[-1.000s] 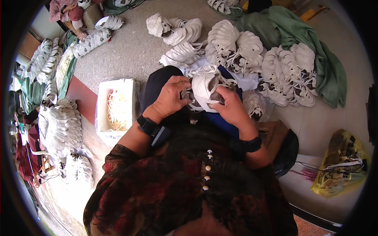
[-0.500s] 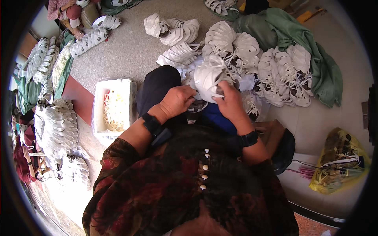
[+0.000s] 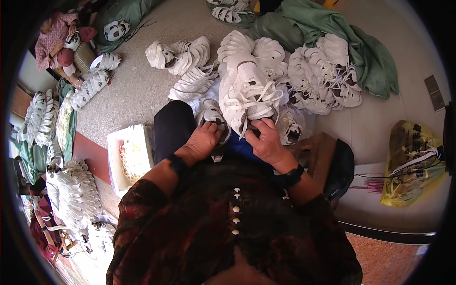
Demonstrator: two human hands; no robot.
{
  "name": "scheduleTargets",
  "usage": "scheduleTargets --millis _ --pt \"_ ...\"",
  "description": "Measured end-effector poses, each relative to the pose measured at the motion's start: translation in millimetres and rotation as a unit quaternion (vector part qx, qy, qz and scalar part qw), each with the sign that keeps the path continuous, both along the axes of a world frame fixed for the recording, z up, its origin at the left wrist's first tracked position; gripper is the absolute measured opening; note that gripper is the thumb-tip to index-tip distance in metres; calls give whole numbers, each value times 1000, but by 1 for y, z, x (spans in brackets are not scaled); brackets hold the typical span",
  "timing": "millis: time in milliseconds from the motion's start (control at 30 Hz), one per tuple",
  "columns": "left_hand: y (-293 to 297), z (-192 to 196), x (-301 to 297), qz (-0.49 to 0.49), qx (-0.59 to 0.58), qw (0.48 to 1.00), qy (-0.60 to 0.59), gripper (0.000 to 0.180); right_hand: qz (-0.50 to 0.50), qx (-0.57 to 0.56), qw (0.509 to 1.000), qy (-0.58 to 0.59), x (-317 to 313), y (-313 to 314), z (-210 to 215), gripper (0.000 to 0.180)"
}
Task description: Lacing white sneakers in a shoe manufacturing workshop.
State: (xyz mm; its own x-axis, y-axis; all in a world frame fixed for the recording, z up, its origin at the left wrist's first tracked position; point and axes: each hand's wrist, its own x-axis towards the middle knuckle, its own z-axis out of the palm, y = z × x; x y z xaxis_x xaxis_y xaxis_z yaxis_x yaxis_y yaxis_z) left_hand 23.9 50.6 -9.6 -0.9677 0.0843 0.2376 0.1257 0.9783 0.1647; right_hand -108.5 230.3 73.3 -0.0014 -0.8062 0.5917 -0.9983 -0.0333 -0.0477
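In my lap lies a white and grey shoe upper (image 3: 211, 113), with the curled fingers of my left hand (image 3: 202, 140) closed on its near end. To its right, a white laced shoe upper (image 3: 256, 90) rests tongue and laces facing up, its opening towards me. My right hand (image 3: 268, 144) has thumb and fingers pinched at the near edge of this laced upper. Its loose white laces hang down on both sides. Just beyond stands a stack of white shoe uppers (image 3: 237, 43), partly hidden by the laced one.
A white bin (image 3: 114, 149) of pale laces stands left of my knee. More stacked uppers (image 3: 76, 190) lie at far left. Green sacks (image 3: 370, 57) and a yellow plastic bag (image 3: 403, 185) are to the right, near a wooden stool (image 3: 316, 152). Another person (image 3: 59, 35) works at upper left.
The white upper in my right hand has turned, so its laces and tongue now show, and it lies farther out over the stacks. The whole view has shifted slightly.
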Motion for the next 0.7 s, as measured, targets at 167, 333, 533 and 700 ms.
scheduleTargets --millis 167,333,533,700 --pt "-1 -3 0 -21 23 999 18 25 3 -17 1000 13 -2 4 -1 22" --pt "0 -1 0 -31 47 998 14 25 -20 -16 1000 6 0 6 -3 13" --pt "-3 -6 0 -32 85 995 36 28 -28 5 1000 9 2 6 2 15" --pt "-2 -3 3 -11 80 996 26 37 -29 -1 1000 8 -3 5 -13 18"
